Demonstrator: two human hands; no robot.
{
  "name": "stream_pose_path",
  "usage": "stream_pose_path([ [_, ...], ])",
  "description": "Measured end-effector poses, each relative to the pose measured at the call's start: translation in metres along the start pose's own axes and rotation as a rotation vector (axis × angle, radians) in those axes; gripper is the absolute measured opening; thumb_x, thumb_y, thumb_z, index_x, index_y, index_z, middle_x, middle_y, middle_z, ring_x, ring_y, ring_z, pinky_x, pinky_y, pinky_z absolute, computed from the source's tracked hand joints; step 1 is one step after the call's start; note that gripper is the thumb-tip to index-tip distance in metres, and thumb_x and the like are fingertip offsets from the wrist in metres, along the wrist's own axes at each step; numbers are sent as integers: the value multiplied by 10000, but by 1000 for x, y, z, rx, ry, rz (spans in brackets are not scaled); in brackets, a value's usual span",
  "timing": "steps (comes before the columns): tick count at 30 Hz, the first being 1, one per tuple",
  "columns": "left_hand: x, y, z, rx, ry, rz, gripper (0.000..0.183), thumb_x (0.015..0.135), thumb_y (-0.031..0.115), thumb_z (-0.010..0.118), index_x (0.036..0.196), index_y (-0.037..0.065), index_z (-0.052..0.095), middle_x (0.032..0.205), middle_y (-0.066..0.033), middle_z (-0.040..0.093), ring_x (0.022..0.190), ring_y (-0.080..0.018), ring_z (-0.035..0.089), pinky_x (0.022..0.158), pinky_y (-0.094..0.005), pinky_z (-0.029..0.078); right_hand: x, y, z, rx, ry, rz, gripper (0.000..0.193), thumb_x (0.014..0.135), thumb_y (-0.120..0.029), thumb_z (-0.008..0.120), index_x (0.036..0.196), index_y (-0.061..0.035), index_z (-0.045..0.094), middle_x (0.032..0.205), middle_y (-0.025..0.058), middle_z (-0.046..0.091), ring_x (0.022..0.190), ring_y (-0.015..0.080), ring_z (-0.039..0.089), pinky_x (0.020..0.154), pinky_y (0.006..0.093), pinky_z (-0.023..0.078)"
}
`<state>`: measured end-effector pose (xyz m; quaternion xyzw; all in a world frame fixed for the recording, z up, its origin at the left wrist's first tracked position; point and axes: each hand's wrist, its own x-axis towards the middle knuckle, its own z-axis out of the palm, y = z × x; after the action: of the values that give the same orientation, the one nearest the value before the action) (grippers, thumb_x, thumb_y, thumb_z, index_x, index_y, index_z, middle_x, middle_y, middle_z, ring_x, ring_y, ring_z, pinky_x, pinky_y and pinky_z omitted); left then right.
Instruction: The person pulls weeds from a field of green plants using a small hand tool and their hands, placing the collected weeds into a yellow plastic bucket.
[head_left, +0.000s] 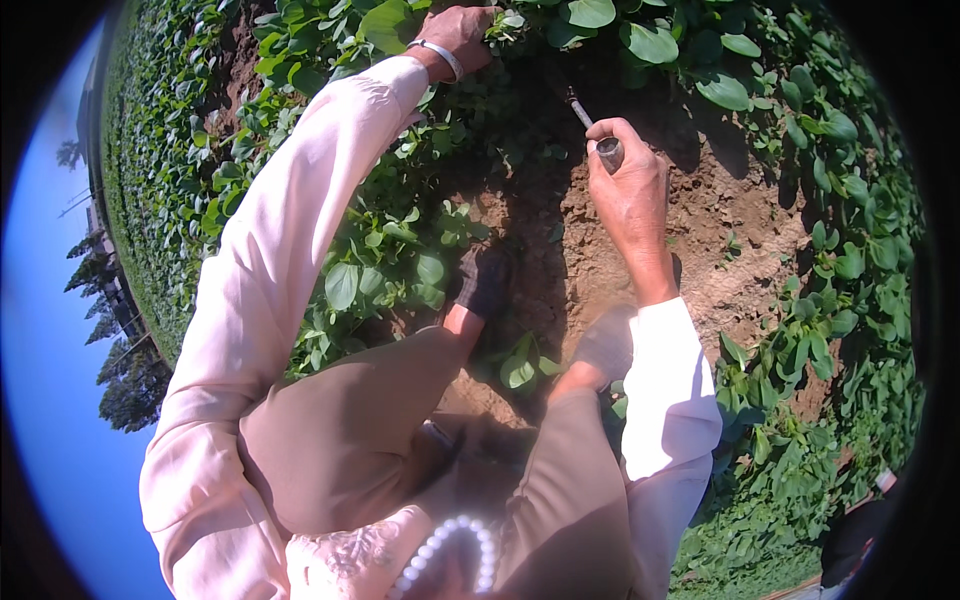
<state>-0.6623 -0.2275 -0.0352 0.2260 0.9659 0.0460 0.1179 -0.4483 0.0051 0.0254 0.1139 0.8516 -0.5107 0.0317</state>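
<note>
At the top of the view my left hand (pixel 458 38) reaches into low green growth, wearing a silver bangle (pixel 440 56). Its fingers are bent round small-leaved greenery (pixel 506 24), their tips partly hidden by leaves. My right hand (pixel 632 195) is closed round a hand tool (pixel 609 153) with a round, tube-like handle end. A thin metal shaft (pixel 579 110) runs from that fist up and left toward the shaded plants. The working end of the tool is lost in dark shadow, so its exact kind cannot be told.
Dry, cloddy brown soil (pixel 735 225) lies below and right of the tool. Broad-leaved plants (pixel 724 92) border it above and on the right. My feet, one in a dark shoe (pixel 482 283), stand close by. A dark object (pixel 850 540) sits at lower right.
</note>
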Motion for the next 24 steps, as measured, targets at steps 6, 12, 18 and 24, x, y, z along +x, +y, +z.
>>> stream_pose_path([
  [6, 1, -12, -4, -549, -114, 19, 232, 883, 28, 538, 1079, 60, 658, 836, 9, 646, 737, -108, 553, 615, -284, 449, 17, 1, 16, 39, -52, 74, 142, 834, -66, 646, 971, -95, 624, 744, 117, 691, 731, 338, 688, 627, 408, 514],
  [12, 2, -10, -12, -582, -200, -114, 264, 832, 154, 639, 1085, 83, 666, 927, -81, 690, 858, -186, 620, 744, -332, 494, 48, -1, 37, 117, -1, 119, 134, 837, -87, 646, 971, -90, 651, 780, 134, 703, 763, 338, 693, 671, 394, 524],
  [18, 1, -26, 5, -351, -25, -291, 429, 774, 346, 720, 1016, -3, 660, 860, -143, 706, 797, -254, 673, 755, -372, 515, 7, 14, 24, 83, 78, -3, 178, 832, -42, 647, 994, -102, 603, 702, 111, 683, 689, 321, 691, 601, 403, 510],
  [24, -5, 2, 0, -280, -54, 9, 341, 793, 287, 697, 1065, 82, 669, 944, -161, 711, 890, -352, 675, 801, -405, 528, 52, 3, 37, 76, 84, 37, 145, 814, -59, 649, 947, -110, 622, 749, 98, 705, 716, 318, 696, 613, 400, 522],
])
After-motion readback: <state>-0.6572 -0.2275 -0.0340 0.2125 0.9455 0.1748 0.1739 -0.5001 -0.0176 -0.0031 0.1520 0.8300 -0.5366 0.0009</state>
